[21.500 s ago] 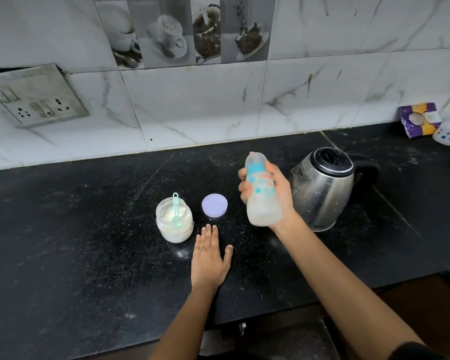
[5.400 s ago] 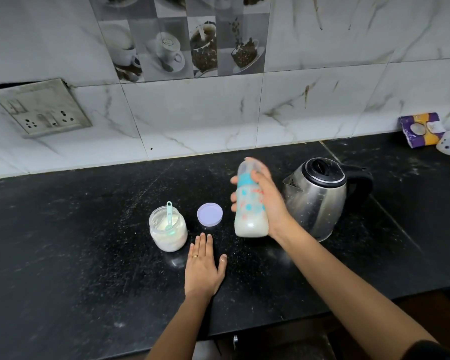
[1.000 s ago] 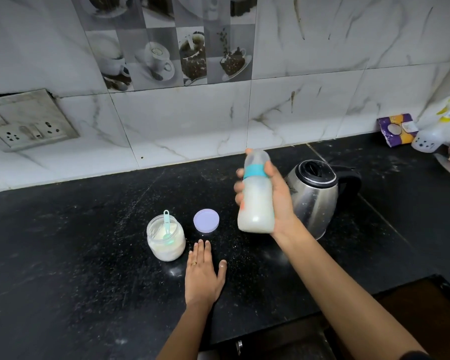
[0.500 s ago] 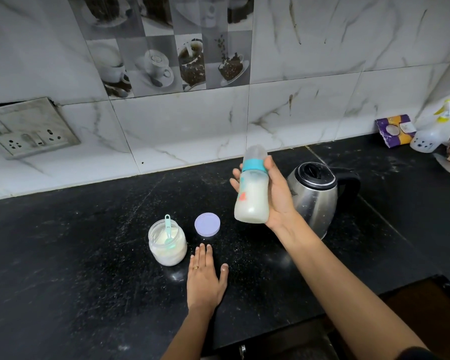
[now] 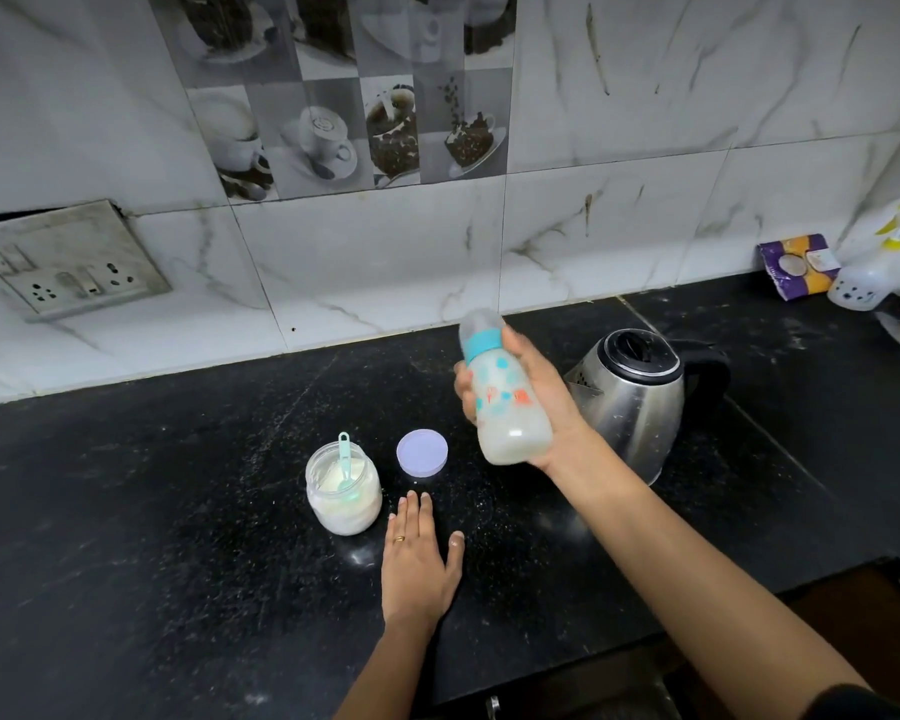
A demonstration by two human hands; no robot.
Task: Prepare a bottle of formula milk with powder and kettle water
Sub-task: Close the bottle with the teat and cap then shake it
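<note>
On the counter (image 5: 126,511) the jar (image 5: 344,504), scoop (image 5: 345,459) inside, stands left of the lid (image 5: 422,452), the kettle (image 5: 635,407) farther right.

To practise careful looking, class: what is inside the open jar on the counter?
The jar holds white powder and a teal scoop, handle poking above the rim. Anything beneath the powder is hidden.

Bottle (image 5: 510,402) is cloudy clear with a teal collar and teal and orange prints, milky white inside. Jar (image 5: 344,498) is clear, white powder in it, mint-green scoop (image 5: 345,459). Lid (image 5: 422,452) is pale lilac. Kettle (image 5: 630,413) is shiny steel with a black top and handle. Counter (image 5: 152,511) is black with pale speckles. Wall tiles (image 5: 619,226) are white marble with grey veins, picture tiles (image 5: 354,122) a grey checker of coffee cups. Packet (image 5: 796,265) is purple and orange.
</note>
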